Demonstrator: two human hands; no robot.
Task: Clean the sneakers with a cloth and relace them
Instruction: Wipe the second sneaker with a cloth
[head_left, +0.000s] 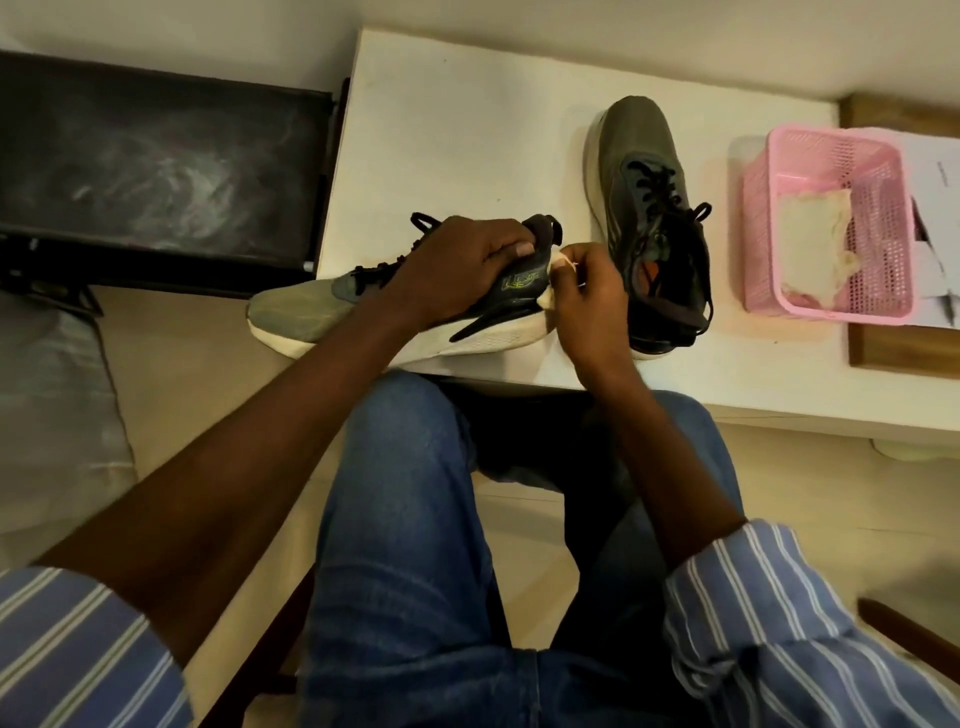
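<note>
Grip: left hand (462, 265) clamps near sneaker's (332, 312) collar; right hand (582, 291) pinches cloth (553, 270) at heel.
Axis: toe left, heel right — right hand nearer.

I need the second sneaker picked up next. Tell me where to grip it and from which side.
Grip the upright sneaker at its open collar near the heel, coming from above on the near side. It stands on its sole with the heel toward the person, so the opening faces up and lets fingers hook inside. The right hand, now holding the cloth, is nearest.
</note>
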